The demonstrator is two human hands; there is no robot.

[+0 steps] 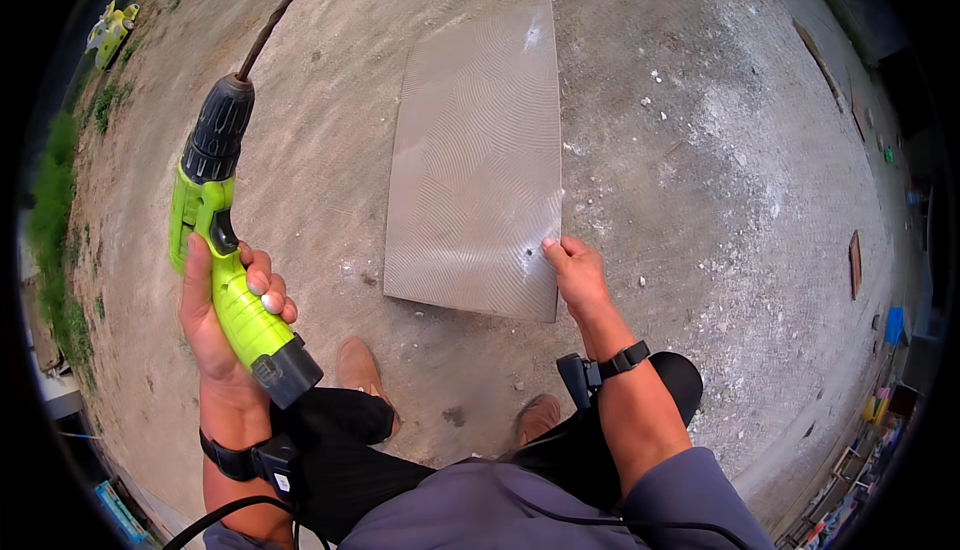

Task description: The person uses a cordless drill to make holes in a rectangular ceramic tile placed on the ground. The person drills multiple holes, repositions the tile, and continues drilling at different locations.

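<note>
A lime-green cordless drill [232,295] with a black chuck is in my left hand [215,320]. My fingers wrap round its grip below the trigger, and a long dark drill bit [272,28] points up and away from me. On the right, my right hand [578,272] pinches the near right edge of a flat grey-brown panel [470,150], thumb on top. Curved combed grooves cover the panel's face. A small dark hole [530,251] with pale dust round it shows beside my thumb, and another pale dusty spot [533,35] is near the far right corner.
Dusty ground [310,150] surrounds the panel, with white powder [750,170] and small rubble to the right. A brown strip [855,264] lies at the right, near a blue object [893,325]. My shoes [362,375] stand just short of the panel. Green plants [60,190] line the left side.
</note>
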